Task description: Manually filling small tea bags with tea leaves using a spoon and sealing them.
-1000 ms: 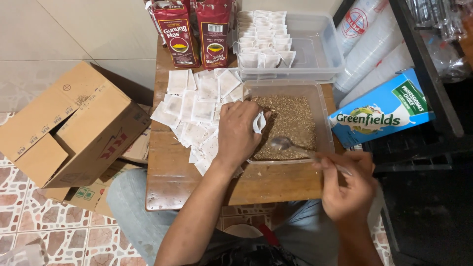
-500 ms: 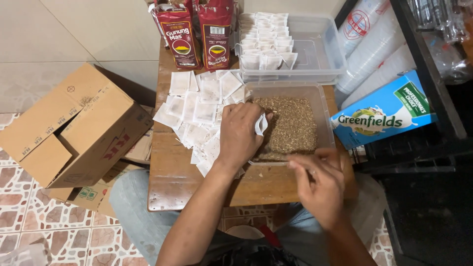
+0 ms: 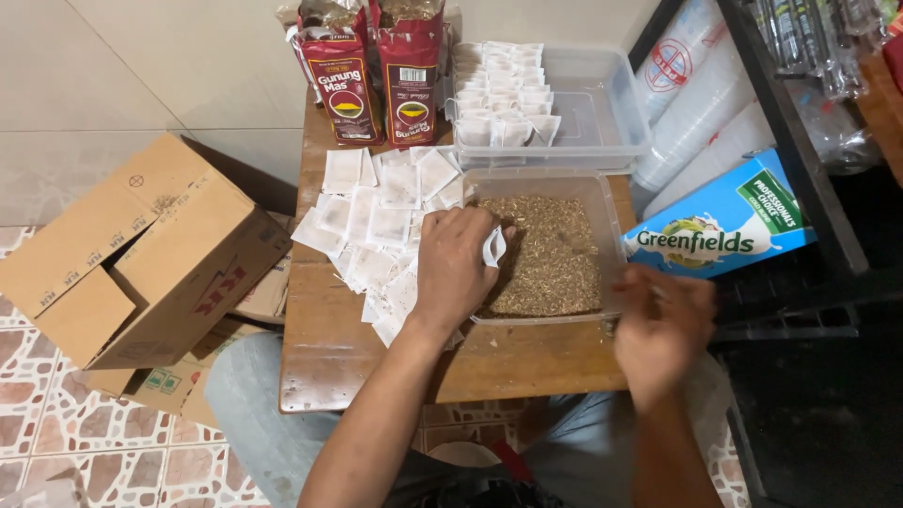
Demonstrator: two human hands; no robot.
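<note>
The small white sachet is pinched in your left hand, fingers closed on it, held over the left edge of the clear tub of dry brown leaf bits. That tub sits on the wooden tabletop, right of centre. Your right hand is at the tub's near right corner, blurred; fingers curled, can't tell if they hold anything. Loose empty sachets are spread on the tabletop left of the tub, some under your left wrist. Behind the tub is a second clear tub with rows of sachets standing in it. Two red packs stand at the far edge. Blue carton lies right of the tabletop; cardboard box sits on the floor to the left.
</note>
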